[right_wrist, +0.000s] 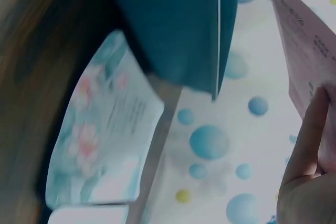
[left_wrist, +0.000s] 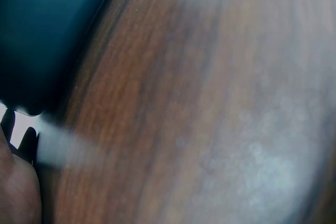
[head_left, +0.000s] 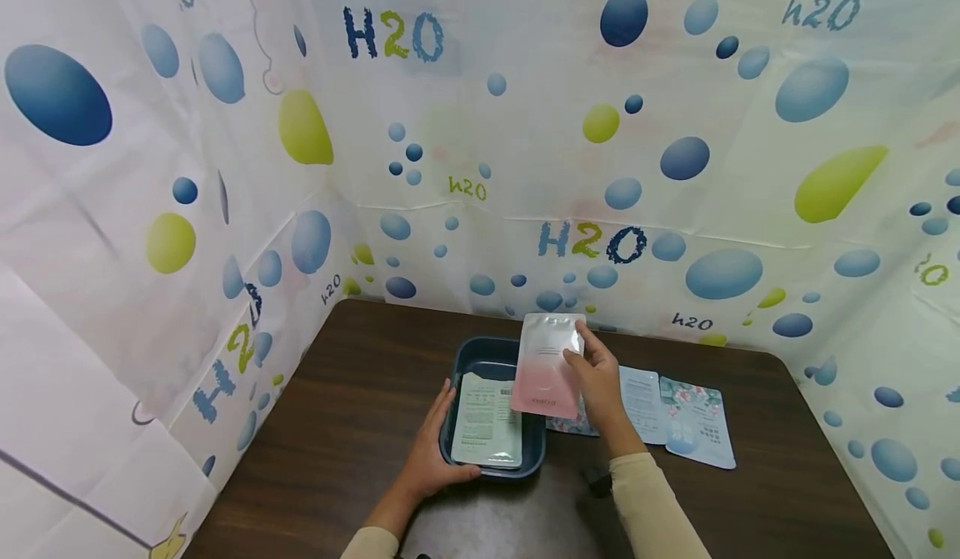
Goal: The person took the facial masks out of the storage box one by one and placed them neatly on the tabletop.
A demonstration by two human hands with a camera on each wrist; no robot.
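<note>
A dark blue tray [head_left: 536,456] stands on the table with a pale green printed packet [head_left: 487,426] lying in it. My left hand [head_left: 429,459] rests against its near left corner, fingers straight along the side and thumb at the front. In the left wrist view, part of that hand [left_wrist: 18,182] shows below the tray [left_wrist: 47,35]. Up over the tray's right side, my right hand [head_left: 597,380] pinches a flat pink-and-white pouch [head_left: 546,367] by its right edge. The right wrist view shows the pouch's pink printed face [right_wrist: 310,45], with a finger laid against it.
Right of the tray, several flat packets lie on the brown table [head_left: 360,376]: a flowered one [head_left: 701,417], a pale printed one [head_left: 642,401] and another flowered one [head_left: 572,426] partly covered. A small black object [head_left: 597,481] sits by the right sleeve. A bubble-patterned curtain [head_left: 510,142] hangs behind.
</note>
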